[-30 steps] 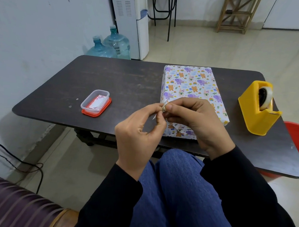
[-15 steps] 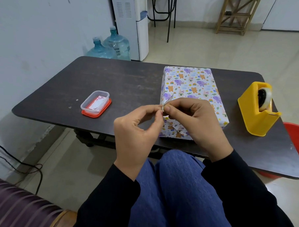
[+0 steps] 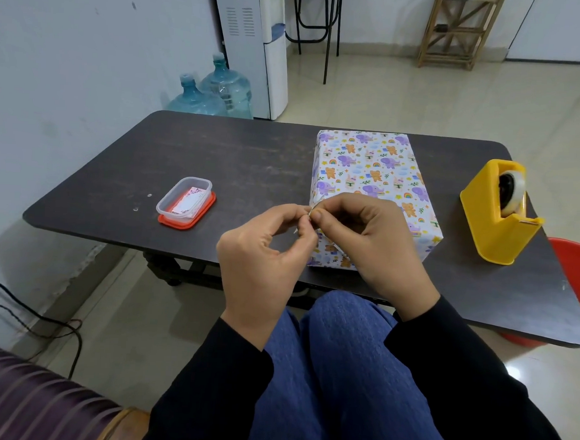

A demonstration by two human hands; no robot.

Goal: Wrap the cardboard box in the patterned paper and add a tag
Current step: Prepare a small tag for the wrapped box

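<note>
The fingers of my left hand [image 3: 263,262] and right hand [image 3: 364,236] meet tip to tip, narrowed to a pinch on a pale scrap [image 3: 310,215] too small to make out. The box [image 3: 367,163], covered in patterned paper, lies on the tabletop [image 3: 251,158] just beyond my right fingers, partly hidden by them. A yellow tape dispenser [image 3: 495,212] stands well to their right. A clear tub [image 3: 186,200] sits off left of my left fingers.

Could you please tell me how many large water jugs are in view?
2, on the floor beyond the table: one water jug by the wall, the other against the water dispenser. The table could hide more.
</note>
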